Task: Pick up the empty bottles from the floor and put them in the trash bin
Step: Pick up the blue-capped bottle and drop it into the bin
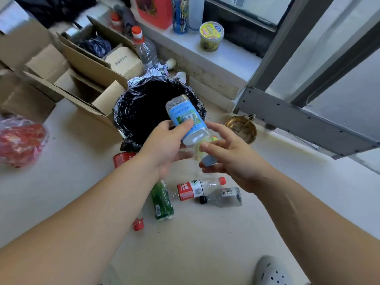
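Left hand [164,147] grips blue-labelled bottle [188,120]; right hand [230,155] half-open at its cap.

trash bin [131,112] liner black, glossy | bottle [188,120] over it: blue-white label | bottles near it on floor [205,233]: green [162,200]; red-white label [190,190]; black cap [223,197]

A lived-in home corner: cardboard boxes [82,64], windowsill [185,44] clutter, and a lined trash bin [144,108].

The trash bin [144,112] interior is black, its contents unreadable. The left forearm hides most of a red can [121,159] and the green bottle's [162,200] neck. At 9 o'clock the picture's edge crops a red bag [20,140]; at 6 o'clock, a grey shoe [271,272].
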